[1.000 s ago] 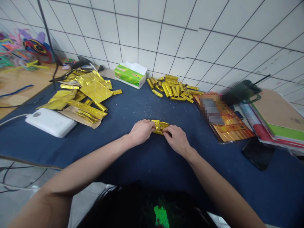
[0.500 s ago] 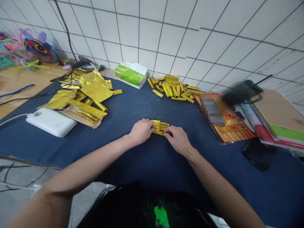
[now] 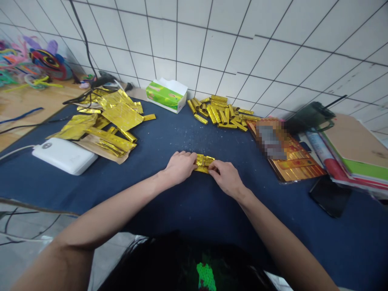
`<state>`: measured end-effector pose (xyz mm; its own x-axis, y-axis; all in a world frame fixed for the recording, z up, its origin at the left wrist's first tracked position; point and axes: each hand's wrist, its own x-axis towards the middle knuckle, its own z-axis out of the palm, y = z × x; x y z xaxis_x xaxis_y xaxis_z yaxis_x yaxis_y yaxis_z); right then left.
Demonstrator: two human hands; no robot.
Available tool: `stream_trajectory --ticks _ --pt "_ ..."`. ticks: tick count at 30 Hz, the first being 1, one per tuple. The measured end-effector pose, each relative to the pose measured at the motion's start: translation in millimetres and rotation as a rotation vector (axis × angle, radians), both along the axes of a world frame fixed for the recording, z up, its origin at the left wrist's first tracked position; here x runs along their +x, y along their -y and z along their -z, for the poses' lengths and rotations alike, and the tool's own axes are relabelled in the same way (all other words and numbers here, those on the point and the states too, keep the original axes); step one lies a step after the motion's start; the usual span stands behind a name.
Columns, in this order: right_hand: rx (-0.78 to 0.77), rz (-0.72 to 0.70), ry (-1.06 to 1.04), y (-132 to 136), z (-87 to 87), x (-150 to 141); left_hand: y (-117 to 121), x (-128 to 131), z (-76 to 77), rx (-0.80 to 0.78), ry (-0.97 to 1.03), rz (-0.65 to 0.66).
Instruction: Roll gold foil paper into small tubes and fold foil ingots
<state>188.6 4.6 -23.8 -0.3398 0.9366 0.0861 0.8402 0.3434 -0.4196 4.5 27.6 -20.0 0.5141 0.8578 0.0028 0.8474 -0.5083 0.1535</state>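
Observation:
A small folded piece of gold foil paper [image 3: 203, 163] lies on the dark blue tablecloth [image 3: 194, 202] in front of me. My left hand [image 3: 181, 166] grips its left end with curled fingers. My right hand [image 3: 226, 177] pinches its right end, fingers pressed down on the foil. Both hands rest on the cloth, close together.
Loose gold foil sheets [image 3: 109, 117] lie at the back left beside a white power bank [image 3: 63, 155]. A heap of rolled gold pieces [image 3: 222, 113] sits at the back, near a green tissue box [image 3: 165, 95]. Gold paper packs [image 3: 285, 155], a phone [image 3: 330, 195] and books [image 3: 348, 157] lie right.
The hands stay on the gold foil piece and have shifted only slightly. The camera view moved a little.

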Motion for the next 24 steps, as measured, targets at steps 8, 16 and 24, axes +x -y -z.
stream_trajectory --ticks 8,16,24 --pt "0.01 -0.005 0.063 -0.1 1.8 3.5 4.4 -5.9 -2.0 0.06 -0.033 0.076" --pt "0.274 -0.138 0.367 11.7 -1.3 -0.7 23.6 -2.4 -7.5 0.218 -0.085 0.294" --pt "0.221 -0.142 0.528 29.8 -20.1 -8.1 38.2 -0.8 -8.0 0.251 -0.089 0.267"
